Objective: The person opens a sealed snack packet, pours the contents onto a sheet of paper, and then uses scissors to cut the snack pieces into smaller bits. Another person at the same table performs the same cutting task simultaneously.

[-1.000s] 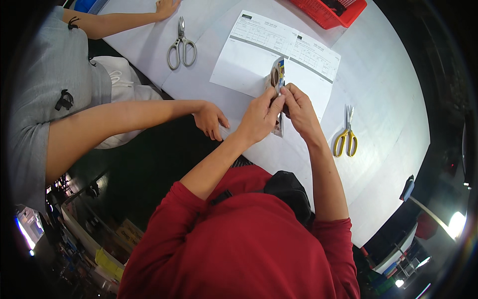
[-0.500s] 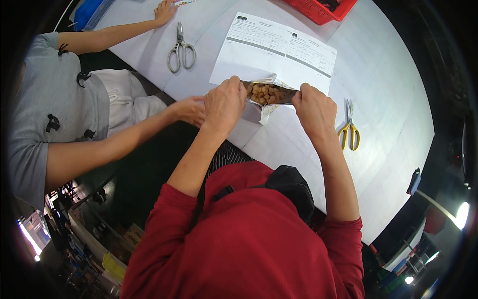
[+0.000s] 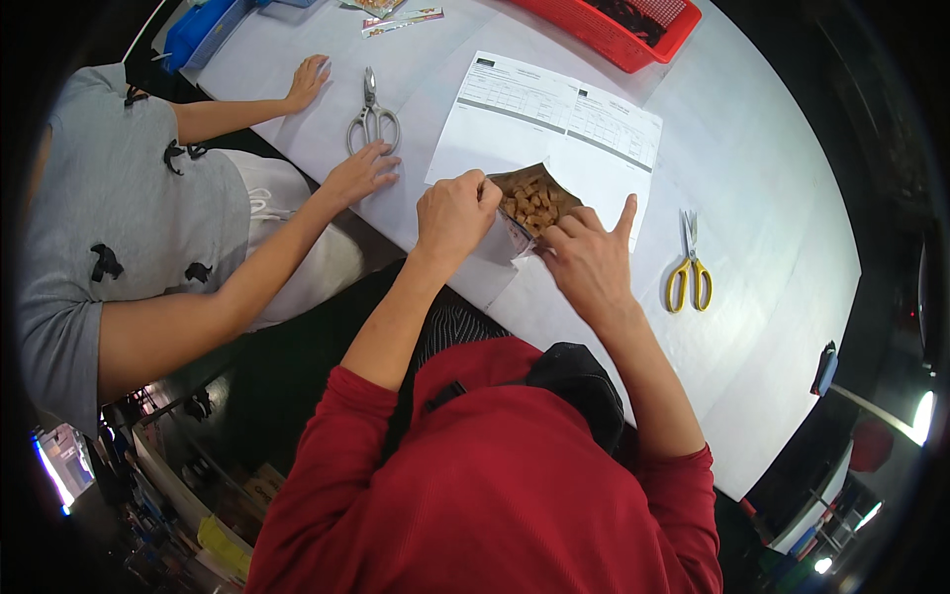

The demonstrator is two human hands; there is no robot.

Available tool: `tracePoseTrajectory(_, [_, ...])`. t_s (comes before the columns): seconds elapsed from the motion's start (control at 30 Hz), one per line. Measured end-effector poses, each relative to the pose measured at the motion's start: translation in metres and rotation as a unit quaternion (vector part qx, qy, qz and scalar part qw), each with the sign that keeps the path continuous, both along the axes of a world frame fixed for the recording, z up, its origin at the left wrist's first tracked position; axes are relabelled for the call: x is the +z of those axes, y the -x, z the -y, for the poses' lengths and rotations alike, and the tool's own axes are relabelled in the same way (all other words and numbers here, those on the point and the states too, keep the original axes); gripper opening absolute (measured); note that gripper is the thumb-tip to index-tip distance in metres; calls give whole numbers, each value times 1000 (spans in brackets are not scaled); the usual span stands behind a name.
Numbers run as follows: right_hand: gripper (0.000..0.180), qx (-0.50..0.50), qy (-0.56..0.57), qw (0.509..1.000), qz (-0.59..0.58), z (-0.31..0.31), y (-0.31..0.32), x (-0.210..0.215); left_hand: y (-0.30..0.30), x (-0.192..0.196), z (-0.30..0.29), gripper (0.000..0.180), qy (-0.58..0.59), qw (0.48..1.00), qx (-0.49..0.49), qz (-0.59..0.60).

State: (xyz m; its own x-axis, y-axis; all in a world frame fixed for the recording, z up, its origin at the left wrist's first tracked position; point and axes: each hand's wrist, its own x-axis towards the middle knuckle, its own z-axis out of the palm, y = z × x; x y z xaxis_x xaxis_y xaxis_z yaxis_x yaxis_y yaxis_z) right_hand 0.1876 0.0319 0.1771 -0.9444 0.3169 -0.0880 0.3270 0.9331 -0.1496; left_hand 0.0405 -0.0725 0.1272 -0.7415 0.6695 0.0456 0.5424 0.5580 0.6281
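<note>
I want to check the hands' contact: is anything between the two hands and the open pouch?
Nothing visible. The left hand and the right hand both touch the pouch directly at its open mouth. The yellow scissors lie apart, to the right.

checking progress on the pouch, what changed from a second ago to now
A second ago both hands pinched the pouch shut and upright. Now the left hand and right hand hold its mouth spread wide, the brown pieces inside showing. The co-worker's hand moved off the table edge toward the grey scissors. The yellow scissors, paper form and red basket stayed put.
</note>
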Motion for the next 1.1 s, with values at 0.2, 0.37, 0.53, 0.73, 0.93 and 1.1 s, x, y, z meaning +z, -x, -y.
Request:
tracePoseTrajectory(0.2, [10, 129, 65, 977, -158, -22, -4, 48, 35, 21, 22, 47, -162, 916, -145, 339])
tracePoseTrajectory(0.37, [11, 196, 154, 951, -183, -28, -5, 109, 41, 35, 3, 124, -287, 814, -267, 428])
tracePoseTrajectory(0.53, [13, 163, 207, 955, -137, -48, -8, 129, 11, 30, -37, 98, -279, 683, -335, 585])
tracePoseTrajectory(0.73, [16, 15, 258, 931, -258, -78, -21, 109, -42, 11, -65, 40, -354, 643, -186, 653])
tracePoseTrajectory(0.93, [53, -243, 542, 703, -392, -112, -76, 6, -54, 47, -126, 36, -488, 605, -8, 629])
tracePoseTrajectory(1.1, [100, -175, 747, 526, -367, -94, -91, -91, -80, 45, -160, 36, -496, 650, 92, 569])
